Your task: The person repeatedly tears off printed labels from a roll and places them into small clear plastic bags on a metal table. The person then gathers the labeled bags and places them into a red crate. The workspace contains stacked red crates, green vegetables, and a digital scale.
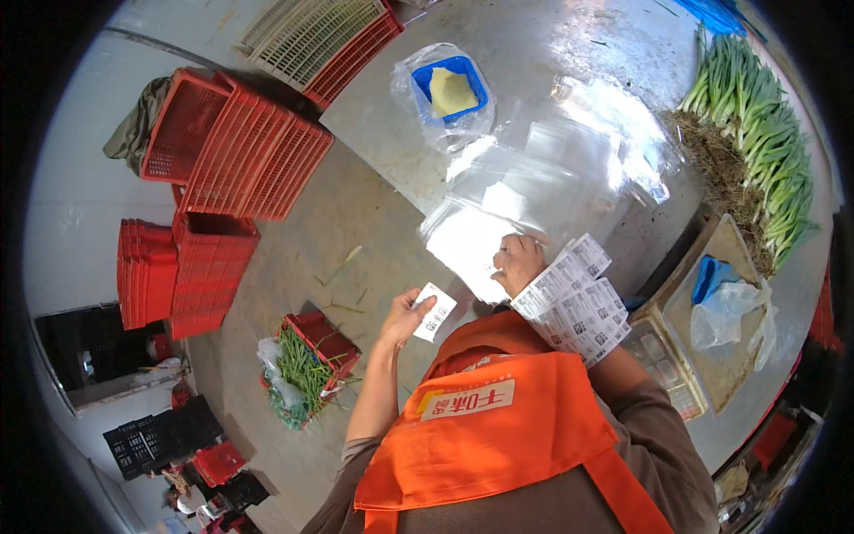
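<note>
My left hand (399, 319) grips a small white label piece (437, 308) printed with codes, thumb on top, beyond the table's near edge. On the stack of clear plastic bags (460, 250), my right hand (522, 263) rests with curled fingers. Glare and the fingers hide whether anything is pinched there. Several printed label sheets (580, 310) lie across my right forearm. A white paper piece (504, 201) shows on the bags just past the right hand.
On the metal table (373, 120) are a blue basket (478, 75) holding a yellow cloth, and bundled green onions (767, 140) with roots at right. A tray (710, 354) with plastic bags is nearer. Red crates (257, 157) stand left. A floor crate (330, 344) holds green stalks.
</note>
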The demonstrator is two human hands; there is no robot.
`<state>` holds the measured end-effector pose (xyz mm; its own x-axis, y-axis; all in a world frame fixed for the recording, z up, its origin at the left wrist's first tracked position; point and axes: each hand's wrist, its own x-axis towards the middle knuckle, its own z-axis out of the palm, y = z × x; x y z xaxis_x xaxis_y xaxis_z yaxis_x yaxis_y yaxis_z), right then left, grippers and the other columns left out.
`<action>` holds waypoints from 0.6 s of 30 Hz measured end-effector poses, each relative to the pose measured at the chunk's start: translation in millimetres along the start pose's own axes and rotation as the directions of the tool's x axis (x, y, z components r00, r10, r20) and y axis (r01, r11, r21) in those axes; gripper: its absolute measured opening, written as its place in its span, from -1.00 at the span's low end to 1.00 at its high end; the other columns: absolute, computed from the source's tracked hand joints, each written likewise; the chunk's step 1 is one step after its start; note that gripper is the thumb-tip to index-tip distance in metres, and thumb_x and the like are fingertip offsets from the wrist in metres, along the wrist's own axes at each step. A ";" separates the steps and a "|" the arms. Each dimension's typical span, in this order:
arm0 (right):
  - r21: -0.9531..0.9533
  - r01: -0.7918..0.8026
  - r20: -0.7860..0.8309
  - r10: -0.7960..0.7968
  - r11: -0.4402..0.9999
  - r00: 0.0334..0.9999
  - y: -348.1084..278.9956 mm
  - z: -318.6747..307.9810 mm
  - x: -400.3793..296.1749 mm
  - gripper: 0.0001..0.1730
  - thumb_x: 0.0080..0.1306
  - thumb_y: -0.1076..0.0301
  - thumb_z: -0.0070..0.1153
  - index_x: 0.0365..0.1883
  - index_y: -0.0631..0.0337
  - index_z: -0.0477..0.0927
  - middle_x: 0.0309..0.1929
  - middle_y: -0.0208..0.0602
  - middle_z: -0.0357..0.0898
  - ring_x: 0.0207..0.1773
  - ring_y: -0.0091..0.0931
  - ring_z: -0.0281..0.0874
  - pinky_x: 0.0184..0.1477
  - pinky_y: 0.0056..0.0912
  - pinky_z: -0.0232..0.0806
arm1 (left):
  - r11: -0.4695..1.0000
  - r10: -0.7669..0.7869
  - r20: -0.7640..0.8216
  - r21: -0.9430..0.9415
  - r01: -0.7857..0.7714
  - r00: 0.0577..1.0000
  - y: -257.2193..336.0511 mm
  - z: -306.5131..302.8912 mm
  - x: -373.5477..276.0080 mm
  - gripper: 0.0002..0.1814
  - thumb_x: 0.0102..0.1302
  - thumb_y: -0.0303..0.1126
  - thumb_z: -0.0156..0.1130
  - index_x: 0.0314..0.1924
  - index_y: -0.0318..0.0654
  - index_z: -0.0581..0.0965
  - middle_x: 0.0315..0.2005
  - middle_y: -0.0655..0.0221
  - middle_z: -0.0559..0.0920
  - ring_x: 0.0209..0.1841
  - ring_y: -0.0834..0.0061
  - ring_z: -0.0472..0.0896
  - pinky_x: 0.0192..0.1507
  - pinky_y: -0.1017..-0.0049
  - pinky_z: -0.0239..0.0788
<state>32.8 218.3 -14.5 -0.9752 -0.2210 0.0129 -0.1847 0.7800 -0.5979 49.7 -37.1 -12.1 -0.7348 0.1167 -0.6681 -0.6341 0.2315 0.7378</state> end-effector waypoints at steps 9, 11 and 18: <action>0.465 -0.059 -0.093 0.115 0.883 0.989 33.7 10.2 4.8 -0.92 0.21 0.47 0.02 -0.43 0.26 0.54 -0.30 -0.30 0.48 -0.21 -0.38 0.43 -0.10 -0.36 0.29 | 0.965 0.225 -0.016 -0.136 -0.225 0.974 24.2 29.1 8.2 -0.89 0.20 -0.50 0.21 -0.26 -0.33 0.57 -0.48 0.49 0.60 -0.45 0.72 0.48 -0.41 0.63 0.31; 0.672 -0.327 0.001 0.440 0.664 0.898 13.1 -40.5 6.9 -0.93 0.24 0.51 -0.01 -0.31 0.27 0.50 -0.30 -0.25 0.53 -0.23 -0.39 0.48 -0.16 -0.39 0.33 | 0.971 0.214 -0.087 -0.089 -0.222 0.973 30.9 46.5 17.9 -0.96 0.18 -0.52 0.21 -0.36 -0.33 0.56 -0.52 0.50 0.57 -0.50 0.72 0.42 -0.45 0.61 0.26; 0.526 0.439 -0.562 -0.090 0.728 0.822 39.1 -28.5 7.7 -0.67 0.10 0.74 -0.10 -0.22 0.23 0.53 -0.20 -0.20 0.48 -0.16 -0.43 0.44 -0.11 -0.42 0.32 | 0.822 0.393 -0.230 0.523 -0.227 0.891 43.5 92.5 71.8 -0.54 0.11 -0.12 0.31 -0.64 -0.40 0.43 -0.73 0.15 0.48 -0.62 0.40 0.47 -0.50 0.35 0.26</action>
<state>14.6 263.8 -15.0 -0.8536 0.0774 0.5152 -0.4989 0.1634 -0.8511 -8.3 70.7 -36.8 -0.9587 -0.0271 -0.2831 -0.2280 0.6685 0.7079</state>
